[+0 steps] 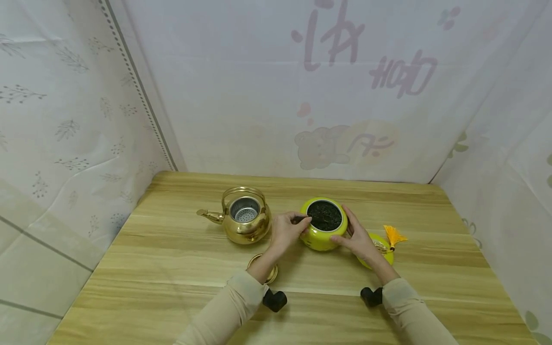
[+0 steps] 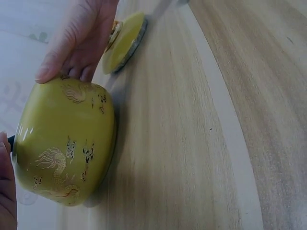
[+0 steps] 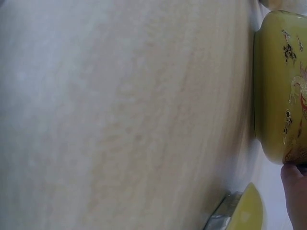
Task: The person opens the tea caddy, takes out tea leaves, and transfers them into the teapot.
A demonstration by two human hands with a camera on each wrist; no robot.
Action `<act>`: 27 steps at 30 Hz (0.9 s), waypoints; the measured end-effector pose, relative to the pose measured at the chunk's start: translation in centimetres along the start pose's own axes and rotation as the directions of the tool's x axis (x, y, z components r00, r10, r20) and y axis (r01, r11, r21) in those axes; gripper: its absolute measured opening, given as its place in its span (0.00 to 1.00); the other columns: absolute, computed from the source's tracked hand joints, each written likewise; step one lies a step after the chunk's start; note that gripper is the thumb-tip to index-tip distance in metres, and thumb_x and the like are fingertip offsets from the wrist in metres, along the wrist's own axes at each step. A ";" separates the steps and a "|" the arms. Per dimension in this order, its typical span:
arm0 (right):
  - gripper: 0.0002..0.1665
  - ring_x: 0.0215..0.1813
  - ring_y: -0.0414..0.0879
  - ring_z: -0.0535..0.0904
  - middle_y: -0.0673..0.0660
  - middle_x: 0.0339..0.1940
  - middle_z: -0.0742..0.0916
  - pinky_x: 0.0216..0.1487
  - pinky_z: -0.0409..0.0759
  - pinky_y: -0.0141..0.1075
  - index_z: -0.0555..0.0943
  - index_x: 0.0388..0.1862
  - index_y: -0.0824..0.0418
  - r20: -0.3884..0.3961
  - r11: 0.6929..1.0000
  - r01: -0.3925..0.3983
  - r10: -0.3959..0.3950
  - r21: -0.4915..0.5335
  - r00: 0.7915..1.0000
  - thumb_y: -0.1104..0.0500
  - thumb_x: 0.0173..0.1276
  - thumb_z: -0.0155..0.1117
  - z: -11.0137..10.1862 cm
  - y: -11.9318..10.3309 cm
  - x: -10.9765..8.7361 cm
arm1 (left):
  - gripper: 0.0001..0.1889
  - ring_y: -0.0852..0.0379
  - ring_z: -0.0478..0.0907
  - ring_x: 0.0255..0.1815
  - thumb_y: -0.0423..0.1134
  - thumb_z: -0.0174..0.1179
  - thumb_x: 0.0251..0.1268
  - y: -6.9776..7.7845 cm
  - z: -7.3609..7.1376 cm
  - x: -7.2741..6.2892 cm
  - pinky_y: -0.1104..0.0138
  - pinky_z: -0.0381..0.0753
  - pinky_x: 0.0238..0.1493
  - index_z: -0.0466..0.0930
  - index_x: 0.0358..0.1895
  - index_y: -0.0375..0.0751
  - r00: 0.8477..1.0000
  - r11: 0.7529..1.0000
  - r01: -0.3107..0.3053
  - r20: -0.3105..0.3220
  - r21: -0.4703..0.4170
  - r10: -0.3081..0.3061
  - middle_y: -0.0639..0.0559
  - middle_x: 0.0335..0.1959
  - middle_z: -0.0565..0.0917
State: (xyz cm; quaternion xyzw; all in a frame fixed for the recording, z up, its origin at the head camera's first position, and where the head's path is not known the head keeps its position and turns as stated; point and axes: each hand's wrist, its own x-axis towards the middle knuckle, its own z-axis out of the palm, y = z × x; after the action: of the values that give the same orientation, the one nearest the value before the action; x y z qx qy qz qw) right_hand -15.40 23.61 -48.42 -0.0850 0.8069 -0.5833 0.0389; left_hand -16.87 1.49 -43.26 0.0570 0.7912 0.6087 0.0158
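Note:
A yellow ceramic jar with a white inner rim stands on the table, holding dark tea leaves. My right hand grips the jar's right side, thumb in front and fingers behind. Over the jar's left rim, my left hand pinches a small dark thing; I cannot tell what it is. Gold dragons decorate the jar's side in the left wrist view. Left of this hand sits a gold teapot with its lid off, showing a perforated metal strainer inside.
The jar's yellow lid, with an orange tassel, lies by my right wrist. A round gold lid lies partly under my left forearm. Printed cloth hangs behind the wooden table.

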 end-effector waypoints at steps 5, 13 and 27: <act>0.56 0.77 0.54 0.45 0.61 0.77 0.49 0.72 0.48 0.43 0.42 0.77 0.59 0.001 1.000 0.005 -0.005 -0.004 1.000 0.60 0.61 0.68 0.0 0.0 0.0 | 0.08 0.65 0.76 0.17 0.35 0.65 0.58 0.1 0.2 -0.1 0.77 0.75 0.19 0.85 0.35 0.32 1.000 1.000 0.016 0.010 -0.027 -0.016 0.43 0.20 0.84; 0.56 0.77 0.53 0.45 0.61 0.77 0.50 0.72 0.48 0.41 0.43 0.77 0.60 -0.003 1.000 0.008 -0.008 0.000 1.000 0.60 0.60 0.69 0.0 -0.1 0.0 | 0.09 0.66 0.77 0.17 0.37 0.65 0.58 0.1 0.4 -0.1 0.77 0.75 0.19 0.86 0.36 0.34 1.000 1.000 0.026 0.002 0.000 -0.026 0.45 0.20 0.85; 0.56 0.77 0.53 0.44 0.61 0.77 0.49 0.68 0.51 0.19 0.42 0.76 0.62 -0.002 1.000 0.015 -0.015 0.020 1.000 0.61 0.60 0.68 0.0 0.0 -0.1 | 0.10 0.66 0.78 0.19 0.37 0.64 0.60 -0.2 0.5 -0.3 0.61 0.85 0.29 0.85 0.38 0.33 0.997 0.992 0.081 0.026 -0.101 -0.079 0.44 0.23 0.85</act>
State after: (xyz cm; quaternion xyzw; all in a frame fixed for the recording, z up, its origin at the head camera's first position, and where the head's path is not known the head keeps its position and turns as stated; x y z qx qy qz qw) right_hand -15.34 23.64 -48.41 -0.0902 0.8003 -0.5917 0.0343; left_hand -16.56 1.92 -43.57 0.0310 0.7605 0.6465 0.0516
